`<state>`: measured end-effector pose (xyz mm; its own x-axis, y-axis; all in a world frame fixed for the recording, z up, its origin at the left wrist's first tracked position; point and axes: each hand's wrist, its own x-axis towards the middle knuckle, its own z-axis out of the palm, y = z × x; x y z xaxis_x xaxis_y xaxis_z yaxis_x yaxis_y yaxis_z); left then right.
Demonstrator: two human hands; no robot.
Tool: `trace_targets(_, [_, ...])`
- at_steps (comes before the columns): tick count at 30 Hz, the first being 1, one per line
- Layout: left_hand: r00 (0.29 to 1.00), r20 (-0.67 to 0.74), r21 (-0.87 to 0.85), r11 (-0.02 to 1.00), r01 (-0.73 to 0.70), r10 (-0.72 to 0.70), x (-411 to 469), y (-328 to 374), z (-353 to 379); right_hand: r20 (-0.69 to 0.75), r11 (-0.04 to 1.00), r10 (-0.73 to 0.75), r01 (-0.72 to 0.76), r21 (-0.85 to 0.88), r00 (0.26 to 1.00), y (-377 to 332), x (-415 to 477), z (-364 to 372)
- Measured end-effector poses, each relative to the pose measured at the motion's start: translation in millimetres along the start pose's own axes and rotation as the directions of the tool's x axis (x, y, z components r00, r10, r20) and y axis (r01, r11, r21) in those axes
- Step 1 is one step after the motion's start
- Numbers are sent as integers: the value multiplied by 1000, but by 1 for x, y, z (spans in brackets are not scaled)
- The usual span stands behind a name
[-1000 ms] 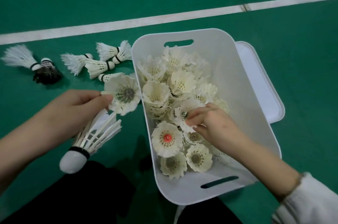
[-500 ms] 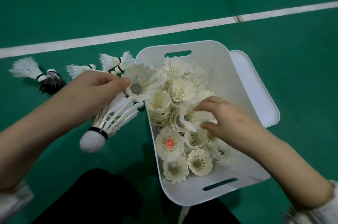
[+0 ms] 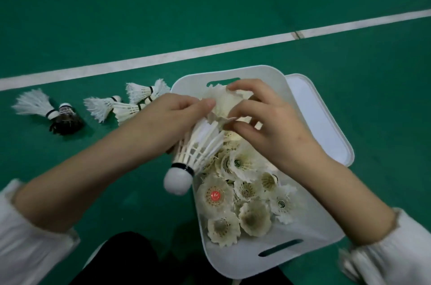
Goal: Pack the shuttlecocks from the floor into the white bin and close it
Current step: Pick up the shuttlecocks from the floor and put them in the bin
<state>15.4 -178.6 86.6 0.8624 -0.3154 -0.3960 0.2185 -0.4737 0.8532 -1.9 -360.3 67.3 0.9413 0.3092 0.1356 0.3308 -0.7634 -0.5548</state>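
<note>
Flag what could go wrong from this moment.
1. The left hand holds the lower shuttlecock with its cork out past the bin rim; a slipped grip would likely drop it on the floor.
2. It and the right hand pinch the upper shuttlecock by its feathers, which may bend.
3. Loose shuttlecocks lie on the floor and the bin looks well filled, so the lid may not seat.

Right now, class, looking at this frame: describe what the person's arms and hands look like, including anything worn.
Both the left hand and right hand are bare: no gloves, rings or watch show. The left sleeve and right sleeve are white, with gathered cuffs sitting partway up the forearms.
</note>
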Motion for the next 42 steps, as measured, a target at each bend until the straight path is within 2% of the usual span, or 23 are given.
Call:
trace_targets(2, [998,-16,-52,997,-65,64,0,-4,0,-80,1000,28,-28,6,996,7,-3,-12])
trace_targets(4, [990,-22,-92,986,-141,139,-2,-10,-4,-166,987,157,-158,5,974,20,-4,-26])
trace_targets(6, [975,-24,-51,974,-220,219,-4,-20,-8,-194,945,269,-297,-137,944,42,-2,-32])
trace_targets(9, [936,-55,132,932,-338,348,-6,-32,-11,-85,849,336,-341,-404,938,74,10,-14])
trace_targets(12, [849,-46,390,792,-470,527,-10,-32,-11,-13,806,358,-316,-501,934,97,28,13])
trace_targets(15, [795,-33,486,705,-516,605,-13,-34,-11,40,759,440,-347,-551,897,112,43,38])
trace_targets(17, [789,-24,501,691,-521,613,-14,-37,-10,65,768,470,-372,-521,880,119,47,53])
trace_targets(20, [791,-34,507,693,-513,610,-14,-41,-8,59,805,538,-491,-333,841,121,46,59])
trace_targets(22, [791,-40,518,689,-506,611,-11,-42,-7,71,793,587,-555,-251,807,121,39,56])
trace_targets(27, [781,-30,529,673,-516,623,-5,-44,-2,211,766,626,-543,-344,751,109,33,53])
trace_targets(28, [780,-24,537,666,-518,625,-3,-44,-1,205,774,612,-523,-357,764,102,35,49])
trace_targets(30, [774,-16,556,649,-520,633,-1,-43,0,94,826,511,-458,-328,854,81,35,31])
trace_targets(32, [768,-19,562,642,-521,640,0,-44,-1,-59,922,346,-351,-162,936,48,24,7])
trace_targets(33, [768,-26,557,647,-521,640,1,-43,-1,-72,968,243,-247,-49,967,28,15,-3])
trace_targets(34, [767,-32,549,653,-522,640,1,-43,0,-29,989,138,-137,51,990,10,7,-8])
trace_targets(36, [759,-39,525,660,-537,649,2,-41,2,132,994,-22,7,110,991,-8,-7,-2])
trace_targets(38, [745,-34,500,657,-564,666,1,-39,5,212,998,-54,47,38,976,-6,-13,13])
trace_targets(39, [739,-26,500,649,-574,674,-1,-37,7,190,999,-53,54,-4,980,-2,-14,16])
trace_targets(40, [731,-26,510,638,-577,682,-3,-35,7,121,998,-43,48,-36,992,3,-13,15])
trace_targets(42, [724,-77,537,640,-549,686,-6,-35,0,-55,995,95,-97,-40,994,14,-12,-1])
